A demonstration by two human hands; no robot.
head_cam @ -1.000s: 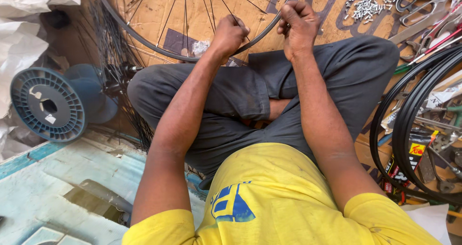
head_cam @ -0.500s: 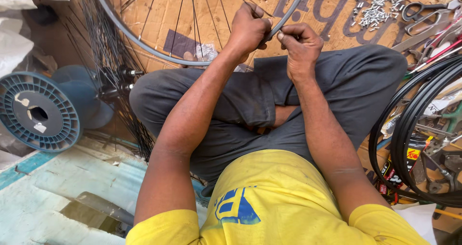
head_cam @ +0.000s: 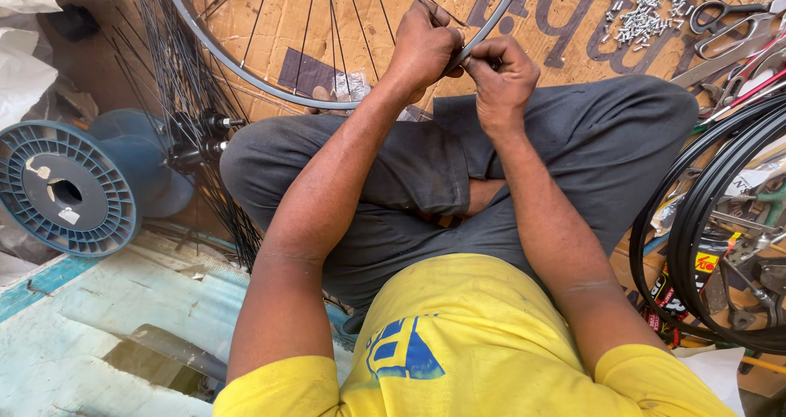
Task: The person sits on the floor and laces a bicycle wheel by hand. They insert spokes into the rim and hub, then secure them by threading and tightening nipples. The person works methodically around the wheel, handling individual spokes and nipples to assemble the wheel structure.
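Blue plastic spool (head_cam: 67,189) lies left of the crossed legs, a bundle of loose black spokes (head_cam: 192,130) leaning beside it. Silver nipples (head_cam: 643,12) and scissors (head_cam: 725,12) lie on cardboard (head_cam: 573,45) to the far right; black rims (head_cam: 704,220) stand at right. Silver wheel rim (head_cam: 246,73), thin spokes fanning, rests over the knees. Left hand (head_cam: 422,45) and right hand (head_cam: 503,77) meet at the rim's near edge, fingers pinching it.

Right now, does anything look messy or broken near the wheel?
Nothing looks broken. Small silver metal bits lie scattered loose on the brown cardboard sheet, beside grey scissors. Both hands pinch the silver spoked wheel rim.
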